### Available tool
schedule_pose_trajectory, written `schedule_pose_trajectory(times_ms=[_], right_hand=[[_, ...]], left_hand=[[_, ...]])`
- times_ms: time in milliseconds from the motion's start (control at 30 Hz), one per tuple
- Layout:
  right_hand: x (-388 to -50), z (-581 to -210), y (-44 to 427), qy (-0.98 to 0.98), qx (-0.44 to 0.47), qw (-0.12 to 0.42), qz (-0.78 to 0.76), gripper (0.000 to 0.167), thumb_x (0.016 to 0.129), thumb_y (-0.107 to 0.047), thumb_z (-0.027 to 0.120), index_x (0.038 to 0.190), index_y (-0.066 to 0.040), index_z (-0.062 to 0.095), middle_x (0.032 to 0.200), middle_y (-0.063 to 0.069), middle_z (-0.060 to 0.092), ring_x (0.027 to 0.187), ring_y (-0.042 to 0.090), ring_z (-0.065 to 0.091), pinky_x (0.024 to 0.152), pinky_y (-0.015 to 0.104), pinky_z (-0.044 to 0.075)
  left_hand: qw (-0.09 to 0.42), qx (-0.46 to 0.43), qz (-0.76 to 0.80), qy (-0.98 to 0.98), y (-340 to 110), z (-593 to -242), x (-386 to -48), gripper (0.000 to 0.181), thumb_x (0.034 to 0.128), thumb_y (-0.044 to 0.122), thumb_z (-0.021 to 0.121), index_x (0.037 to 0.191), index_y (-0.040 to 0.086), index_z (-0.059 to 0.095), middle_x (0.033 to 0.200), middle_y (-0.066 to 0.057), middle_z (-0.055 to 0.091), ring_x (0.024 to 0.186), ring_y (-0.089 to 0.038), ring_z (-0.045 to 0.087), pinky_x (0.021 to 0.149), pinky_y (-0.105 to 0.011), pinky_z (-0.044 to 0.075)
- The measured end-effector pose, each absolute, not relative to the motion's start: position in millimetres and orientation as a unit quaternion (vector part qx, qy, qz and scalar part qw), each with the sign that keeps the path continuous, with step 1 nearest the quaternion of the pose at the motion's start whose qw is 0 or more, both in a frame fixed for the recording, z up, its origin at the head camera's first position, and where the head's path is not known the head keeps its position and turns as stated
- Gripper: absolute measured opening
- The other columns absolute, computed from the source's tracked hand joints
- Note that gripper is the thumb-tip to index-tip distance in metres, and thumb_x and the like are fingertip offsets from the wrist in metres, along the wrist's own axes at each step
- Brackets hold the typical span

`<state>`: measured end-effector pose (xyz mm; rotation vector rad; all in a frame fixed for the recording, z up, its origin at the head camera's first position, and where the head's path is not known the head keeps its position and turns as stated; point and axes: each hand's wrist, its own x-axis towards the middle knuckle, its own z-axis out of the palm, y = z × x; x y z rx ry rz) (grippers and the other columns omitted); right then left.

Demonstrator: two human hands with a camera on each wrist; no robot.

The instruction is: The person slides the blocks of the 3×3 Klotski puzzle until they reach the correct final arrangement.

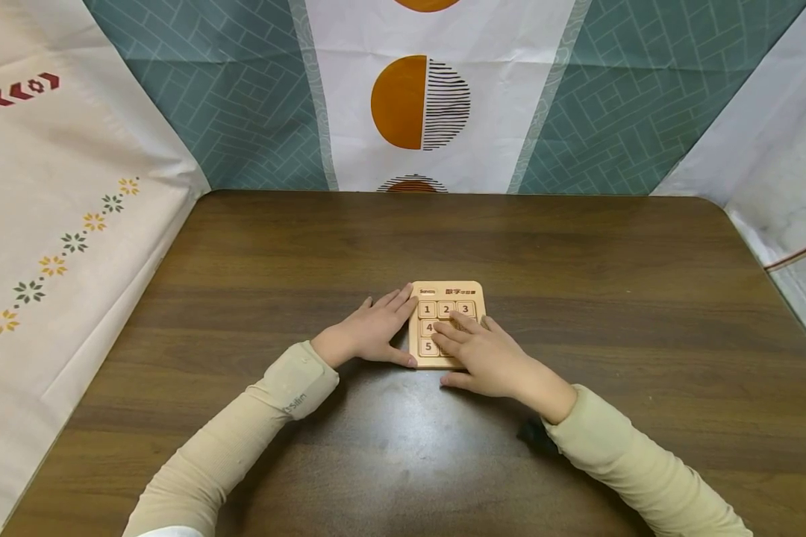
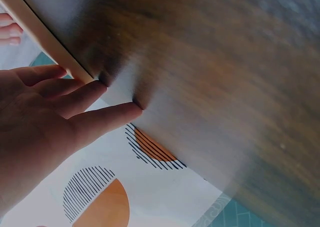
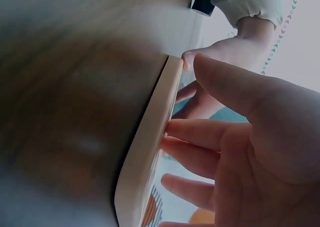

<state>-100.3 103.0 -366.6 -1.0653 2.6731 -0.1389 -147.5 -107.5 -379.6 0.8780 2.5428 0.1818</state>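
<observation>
A light wooden number board (image 1: 433,362) with square numbered tiles lies flat on the table. Tiles 1, 2, 3, 4 and 5 show at its top and left; the right hand covers the others. Along the board's left edge rests the left hand (image 1: 375,330), fingers extended and thumb at the lower left corner. Over the lower right of the board is the right hand (image 1: 486,359), its fingertips on the tiles. In the right wrist view two fingers of the right hand (image 3: 235,152) touch the top of the board (image 3: 145,147). The left wrist view shows the left hand's fingers (image 2: 80,99) spread beside the board's edge (image 2: 47,39).
The brown wooden table (image 1: 295,246) extends around the board. Behind it hangs a green and white patterned cloth (image 1: 262,112); a white cloth with small flower motifs (image 1: 54,186) is at the left. A small dark object (image 3: 202,3) appears in the right wrist view.
</observation>
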Motion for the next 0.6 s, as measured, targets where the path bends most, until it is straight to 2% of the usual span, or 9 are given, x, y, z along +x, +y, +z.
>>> schedule_pose_trajectory(times_ms=[267,600], right_hand=[[-100.6,-365.4,100.2,0.92,-0.364,0.138,-0.052,0.065,0.086,-0.047,0.056,0.137,-0.009,0.043,0.144,0.005,0.034,0.135,0.031,0.02,0.099,0.06,0.021],[-101.0,-364.0,137.6,0.936,-0.326,0.113,-0.062,0.063,0.085,-0.044,0.059,0.134,-0.006,0.047,0.14,0.007,0.04,0.133,0.033,0.024,0.096,0.063,0.022]], left_hand=[[0.218,0.319,0.066,0.92,-106.7,-380.3,-147.1,0.103,0.0763,0.06,0.06,0.146,0.002,0.011,0.151,-0.013,-0.003,0.137,-0.031,0.01,0.1,-0.06,0.02],[0.221,0.316,0.061,0.921,-105.9,-379.5,-147.4,0.103,0.076,0.06,0.061,0.146,0.003,0.011,0.151,-0.012,-0.003,0.137,-0.029,0.008,0.101,-0.058,0.018]])
